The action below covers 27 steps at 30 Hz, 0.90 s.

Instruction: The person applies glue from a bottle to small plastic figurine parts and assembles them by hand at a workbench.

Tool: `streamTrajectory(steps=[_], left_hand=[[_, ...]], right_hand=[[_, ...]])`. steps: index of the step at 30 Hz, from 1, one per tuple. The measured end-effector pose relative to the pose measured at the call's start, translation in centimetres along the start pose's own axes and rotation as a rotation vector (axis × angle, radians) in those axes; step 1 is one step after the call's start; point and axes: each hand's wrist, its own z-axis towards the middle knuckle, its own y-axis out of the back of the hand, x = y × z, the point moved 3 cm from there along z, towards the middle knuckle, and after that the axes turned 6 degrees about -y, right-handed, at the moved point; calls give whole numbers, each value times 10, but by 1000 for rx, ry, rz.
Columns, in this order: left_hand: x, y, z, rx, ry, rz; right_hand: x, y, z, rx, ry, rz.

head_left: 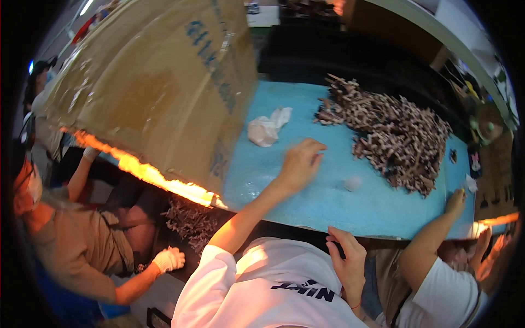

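My left hand (302,164) reaches over the blue tabletop (268,186), slightly blurred. Its fingers are loosely bent, with a gap to the thumb and nothing visible between them. To its right lies a small, whitish, rounded thing (353,183), too blurred to name. A crumpled white sheet, like tissue or thin plastic (268,129), rests beyond the hand on the left. Close to my white shirt, my right hand (350,259) hangs in front of the table edge. Its fingers are bent and apart from the thumb, and it looks bare. Farther right spreads a pile of small brown-and-pale twig-like pieces (402,131).
A tall taped cardboard box (158,93) borders the table's left side. One co-worker (82,235) with a glove sits at left, near more twig-like pieces (191,224). Another co-worker's arm (432,240) reaches the table at right, by a dark phone-shaped thing (474,164).
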Motion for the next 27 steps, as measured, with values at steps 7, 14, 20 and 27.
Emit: streamTrajectory(steps=[7,14,20,27], left_hand=[[-42,42,-71,-4,-325,180],[-40,128,-155,-259,-348,289],[4,203,-149,-637,125,340],[80,247,-122,-331,235,765]], right_hand=[[-10,-9,0,7,9,-34],[3,-31,10,113,114,-154],[27,-56,15,228,209,-188],[38,-68,16,302,287,-287]])
